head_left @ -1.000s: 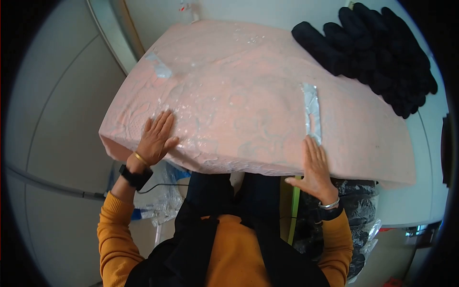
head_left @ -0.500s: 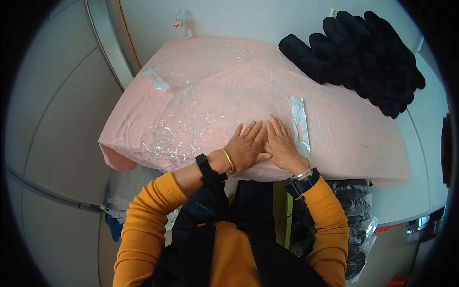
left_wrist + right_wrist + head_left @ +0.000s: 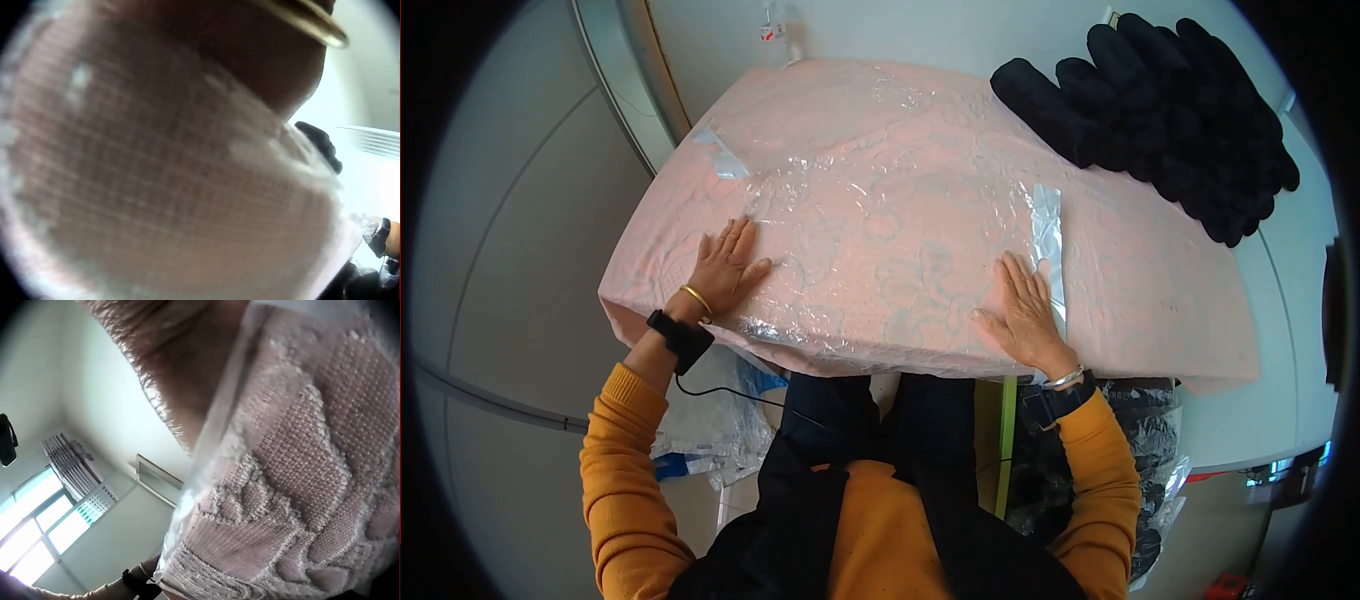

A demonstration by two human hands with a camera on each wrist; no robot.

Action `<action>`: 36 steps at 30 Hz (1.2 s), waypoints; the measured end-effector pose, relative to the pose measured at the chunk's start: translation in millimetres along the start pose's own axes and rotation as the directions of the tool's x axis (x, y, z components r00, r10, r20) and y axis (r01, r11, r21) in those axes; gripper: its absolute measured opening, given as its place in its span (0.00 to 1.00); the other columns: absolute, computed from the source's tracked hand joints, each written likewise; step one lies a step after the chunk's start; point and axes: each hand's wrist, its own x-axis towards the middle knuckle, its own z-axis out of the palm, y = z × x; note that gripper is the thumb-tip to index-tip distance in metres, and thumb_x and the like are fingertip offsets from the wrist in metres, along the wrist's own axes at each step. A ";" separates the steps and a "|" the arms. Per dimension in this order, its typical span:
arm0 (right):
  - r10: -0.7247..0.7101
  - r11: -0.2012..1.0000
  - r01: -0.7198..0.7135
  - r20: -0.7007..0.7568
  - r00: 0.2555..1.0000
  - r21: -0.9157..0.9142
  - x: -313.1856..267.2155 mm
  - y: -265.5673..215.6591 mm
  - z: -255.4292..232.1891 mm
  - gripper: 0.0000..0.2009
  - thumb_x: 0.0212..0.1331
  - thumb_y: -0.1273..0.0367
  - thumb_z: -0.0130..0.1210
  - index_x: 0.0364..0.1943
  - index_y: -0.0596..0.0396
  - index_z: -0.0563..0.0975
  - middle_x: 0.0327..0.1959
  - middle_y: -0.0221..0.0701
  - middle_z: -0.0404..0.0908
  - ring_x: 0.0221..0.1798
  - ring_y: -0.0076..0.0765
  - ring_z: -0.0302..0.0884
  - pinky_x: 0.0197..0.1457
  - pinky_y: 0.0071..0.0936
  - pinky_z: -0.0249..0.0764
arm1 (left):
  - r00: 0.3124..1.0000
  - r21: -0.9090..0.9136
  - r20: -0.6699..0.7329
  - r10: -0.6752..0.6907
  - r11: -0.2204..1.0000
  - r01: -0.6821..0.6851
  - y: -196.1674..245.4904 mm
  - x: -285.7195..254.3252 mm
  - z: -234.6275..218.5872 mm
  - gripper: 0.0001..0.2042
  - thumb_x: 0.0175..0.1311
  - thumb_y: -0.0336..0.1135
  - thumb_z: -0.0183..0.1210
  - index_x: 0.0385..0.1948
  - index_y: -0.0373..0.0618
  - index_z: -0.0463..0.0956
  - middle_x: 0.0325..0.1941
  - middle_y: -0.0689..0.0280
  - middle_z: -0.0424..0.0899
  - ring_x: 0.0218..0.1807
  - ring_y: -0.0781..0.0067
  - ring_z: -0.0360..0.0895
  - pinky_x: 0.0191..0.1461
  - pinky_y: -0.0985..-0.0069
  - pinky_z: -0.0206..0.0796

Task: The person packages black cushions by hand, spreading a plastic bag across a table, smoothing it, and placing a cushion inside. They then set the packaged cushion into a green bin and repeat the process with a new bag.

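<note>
Flatly, left hand point(image 3: 723, 277) and right hand point(image 3: 1028, 318) were rested, fingers straight, on pink cloth point(image 3: 1160, 260) and clear film point(image 3: 800, 320) over the bench point(image 3: 1245, 425); film could be creased by uneven pressing, silver tape point(image 3: 1048, 222) lifted by snagging.

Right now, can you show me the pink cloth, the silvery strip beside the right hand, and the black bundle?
Pink cloth point(image 3: 1150, 280): head view, on its top, right of the strip.
Silvery strip point(image 3: 1049, 220): head view, upper part.
Black bundle point(image 3: 1165, 125): head view, middle.
</note>
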 end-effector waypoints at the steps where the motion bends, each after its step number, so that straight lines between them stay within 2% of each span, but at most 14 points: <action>1: -0.001 1.000 0.002 0.018 1.000 -0.020 -6.4 -6.7 -0.5 0.42 0.64 0.45 0.43 0.71 0.65 0.48 0.75 0.49 0.44 0.78 0.52 0.35 0.77 0.48 0.32 | 1.000 0.008 -0.004 0.015 1.000 -0.015 -5.7 -12.5 4.2 0.37 0.68 0.59 0.43 0.69 0.37 0.50 0.76 0.51 0.48 0.77 0.52 0.44 0.74 0.45 0.33; 4: 0.000 0.998 0.003 0.051 0.999 -0.057 -22.0 -16.9 -8.3 0.42 0.65 0.47 0.45 0.70 0.66 0.48 0.74 0.51 0.44 0.78 0.53 0.35 0.77 0.49 0.33 | 0.999 0.029 -0.011 0.047 0.998 -0.047 -6.9 -28.8 2.7 0.37 0.68 0.59 0.42 0.69 0.37 0.50 0.76 0.51 0.47 0.77 0.53 0.43 0.74 0.45 0.33; 8: -0.054 0.999 0.054 0.060 0.997 0.001 -44.5 -38.7 -26.4 0.39 0.65 0.52 0.47 0.69 0.68 0.49 0.74 0.54 0.43 0.78 0.54 0.37 0.77 0.49 0.36 | 0.991 0.096 0.123 -0.060 0.994 0.049 11.2 -48.7 -35.4 0.38 0.68 0.58 0.44 0.69 0.36 0.50 0.76 0.50 0.47 0.78 0.54 0.43 0.75 0.47 0.34; 10: -0.086 0.996 0.086 0.033 0.996 -0.009 -29.2 -43.5 -42.8 0.37 0.65 0.55 0.47 0.69 0.70 0.49 0.73 0.55 0.43 0.77 0.55 0.38 0.77 0.49 0.37 | 0.999 0.126 0.021 -0.034 0.992 0.031 33.5 -40.6 -62.8 0.38 0.67 0.57 0.48 0.69 0.35 0.51 0.75 0.49 0.49 0.77 0.53 0.44 0.75 0.48 0.34; 12: -0.103 0.995 0.104 0.015 0.995 -0.008 -9.1 -48.4 -48.6 0.36 0.66 0.57 0.48 0.68 0.70 0.50 0.73 0.56 0.43 0.77 0.55 0.38 0.77 0.49 0.37 | 0.989 0.111 -0.078 0.126 0.987 -0.117 67.5 -28.6 -79.7 0.37 0.66 0.55 0.51 0.67 0.34 0.53 0.74 0.48 0.52 0.77 0.53 0.46 0.75 0.48 0.36; 16: -0.163 0.986 0.164 0.039 0.986 -0.032 38.8 -64.2 -44.5 0.35 0.66 0.58 0.46 0.69 0.69 0.49 0.73 0.55 0.44 0.77 0.54 0.39 0.77 0.49 0.38 | 0.848 -0.044 -0.151 0.509 0.853 -0.520 148.5 9.2 -46.6 0.40 0.65 0.57 0.51 0.68 0.32 0.52 0.73 0.46 0.52 0.76 0.49 0.46 0.75 0.49 0.37; 18: -0.170 0.982 0.177 0.100 0.980 -0.068 61.2 -64.7 -28.8 0.35 0.67 0.57 0.45 0.70 0.67 0.49 0.74 0.53 0.42 0.78 0.53 0.37 0.77 0.50 0.37 | 0.845 -0.066 -0.129 0.519 0.846 -0.529 194.7 27.4 -15.8 0.44 0.61 0.58 0.55 0.69 0.34 0.48 0.75 0.47 0.49 0.76 0.48 0.46 0.74 0.48 0.40; 20: -0.161 0.980 0.174 0.131 0.978 -0.095 70.8 -51.6 -14.2 0.35 0.67 0.56 0.44 0.70 0.67 0.48 0.75 0.52 0.42 0.78 0.52 0.36 0.77 0.50 0.37 | 0.866 -0.098 -0.133 0.483 0.863 -0.496 203.4 39.0 3.0 0.44 0.62 0.60 0.54 0.69 0.34 0.48 0.75 0.47 0.48 0.76 0.48 0.45 0.74 0.48 0.40; 22: -0.044 0.998 0.050 0.146 0.988 -0.038 71.6 -35.5 -0.8 0.36 0.67 0.54 0.42 0.71 0.64 0.48 0.75 0.50 0.41 0.78 0.52 0.34 0.76 0.53 0.36 | 0.907 -0.167 -0.110 0.406 0.892 -0.419 209.5 49.6 16.5 0.45 0.62 0.64 0.51 0.70 0.35 0.47 0.76 0.48 0.46 0.77 0.49 0.43 0.75 0.48 0.38; 23: 0.012 1.000 -0.010 0.155 0.988 -0.008 71.1 -28.2 2.1 0.36 0.67 0.52 0.41 0.71 0.62 0.48 0.76 0.49 0.40 0.78 0.52 0.33 0.76 0.54 0.35 | 0.905 -0.168 -0.110 0.410 0.890 -0.423 204.4 55.3 19.5 0.45 0.62 0.64 0.51 0.70 0.35 0.47 0.76 0.48 0.46 0.77 0.49 0.43 0.75 0.48 0.38; 25: 0.034 0.999 -0.032 0.161 0.986 -0.014 63.7 -16.4 0.5 0.37 0.67 0.51 0.40 0.71 0.61 0.47 0.76 0.47 0.39 0.79 0.50 0.32 0.77 0.53 0.33 | 0.929 -0.046 0.084 0.360 0.933 -0.357 174.8 65.4 20.5 0.46 0.63 0.66 0.46 0.70 0.36 0.45 0.77 0.49 0.43 0.78 0.50 0.41 0.75 0.47 0.36; 27: 0.072 0.997 -0.069 0.170 0.983 -0.022 52.9 -7.9 -5.0 0.38 0.67 0.49 0.40 0.72 0.60 0.46 0.77 0.44 0.38 0.79 0.46 0.29 0.77 0.52 0.29 | 0.925 -0.067 0.200 0.322 0.947 -0.315 142.0 74.3 12.4 0.46 0.63 0.70 0.40 0.72 0.38 0.43 0.78 0.52 0.39 0.79 0.55 0.34 0.76 0.48 0.28; 31: 0.079 0.997 -0.081 0.150 0.986 0.006 35.8 22.8 -10.2 0.39 0.67 0.48 0.39 0.73 0.58 0.45 0.77 0.43 0.38 0.80 0.45 0.29 0.77 0.50 0.28 | 0.985 0.000 0.171 0.029 1.000 -0.029 58.0 84.8 9.6 0.46 0.63 0.68 0.41 0.72 0.39 0.43 0.78 0.54 0.39 0.79 0.57 0.33 0.76 0.47 0.26; 36: 0.086 0.996 -0.088 0.150 0.985 0.008 35.1 24.7 -14.9 0.39 0.67 0.47 0.39 0.73 0.59 0.45 0.77 0.43 0.38 0.80 0.45 0.30 0.77 0.52 0.28 | 0.987 -0.021 0.156 -0.036 0.999 0.040 23.9 76.8 2.5 0.46 0.63 0.68 0.42 0.72 0.38 0.43 0.78 0.53 0.40 0.79 0.57 0.33 0.76 0.47 0.25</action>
